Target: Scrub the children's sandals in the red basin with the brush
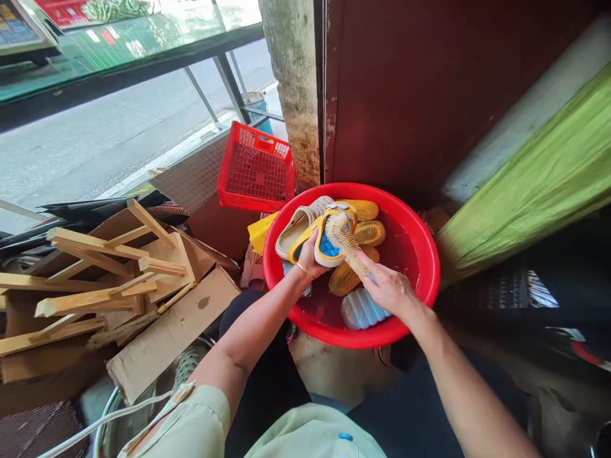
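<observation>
While my L hand (310,257) is gripping a yellow slipper (334,219) over the red basin (432,267), my R hand (389,289) is clenching a brush (346,242) against it, forearms angled fwd.

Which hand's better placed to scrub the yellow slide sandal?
Right, probably. The right hand grips the scrub brush, its bristles against the yellow slide sandal. The left hand is holding that sandal over the red basin, so it seems better used for steadying.
</observation>
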The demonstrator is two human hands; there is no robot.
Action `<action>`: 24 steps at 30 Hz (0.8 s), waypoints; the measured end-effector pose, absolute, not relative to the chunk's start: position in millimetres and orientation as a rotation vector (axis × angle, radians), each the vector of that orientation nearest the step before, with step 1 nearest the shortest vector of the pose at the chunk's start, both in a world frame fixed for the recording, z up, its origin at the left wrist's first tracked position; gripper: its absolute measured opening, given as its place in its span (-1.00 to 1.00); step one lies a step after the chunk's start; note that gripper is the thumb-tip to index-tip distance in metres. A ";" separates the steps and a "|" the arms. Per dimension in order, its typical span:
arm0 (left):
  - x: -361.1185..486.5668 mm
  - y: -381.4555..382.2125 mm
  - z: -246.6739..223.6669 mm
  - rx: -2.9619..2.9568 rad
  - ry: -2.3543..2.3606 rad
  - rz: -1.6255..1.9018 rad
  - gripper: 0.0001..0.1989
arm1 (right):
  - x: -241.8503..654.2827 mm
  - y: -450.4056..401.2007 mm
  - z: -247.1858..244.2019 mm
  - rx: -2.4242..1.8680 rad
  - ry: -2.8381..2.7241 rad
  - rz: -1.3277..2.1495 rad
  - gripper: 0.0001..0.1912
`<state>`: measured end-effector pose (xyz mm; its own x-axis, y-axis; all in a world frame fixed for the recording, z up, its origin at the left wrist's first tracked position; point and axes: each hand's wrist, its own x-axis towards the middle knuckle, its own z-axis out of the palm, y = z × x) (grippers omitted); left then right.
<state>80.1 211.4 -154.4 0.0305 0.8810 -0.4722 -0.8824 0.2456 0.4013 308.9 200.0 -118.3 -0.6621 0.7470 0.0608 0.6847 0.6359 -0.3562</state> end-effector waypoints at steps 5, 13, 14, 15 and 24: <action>83.5 215.1 -158.1 0.016 0.788 1.419 -0.61 | 351.4 207.9 -94.0 -1.143 -2.559 1.002 -0.35; 96.1 209.5 -170.7 -0.113 0.761 1.250 -0.57 | 319.1 228.0 -131.8 -1.370 -2.493 0.573 -0.32; 95.5 208.1 -172.2 -0.119 0.764 1.235 -0.60 | 311.6 232.6 -139.8 -1.422 -2.509 0.532 -0.32; 94.5 206.9 -173.3 -0.115 0.778 1.229 -0.63 | 306.2 238.3 -146.8 -1.492 -2.518 0.509 -0.32; 83.5 197.6 -166.1 0.056 0.782 1.023 -0.46 | 298.4 240.0 -156.9 -1.531 -2.400 0.515 -0.35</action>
<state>83.5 197.6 -166.1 0.2798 0.7813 -0.5579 -0.7430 0.5442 0.3896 298.4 240.0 -156.9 -0.4179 0.9083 0.0187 0.8207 0.3863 -0.4209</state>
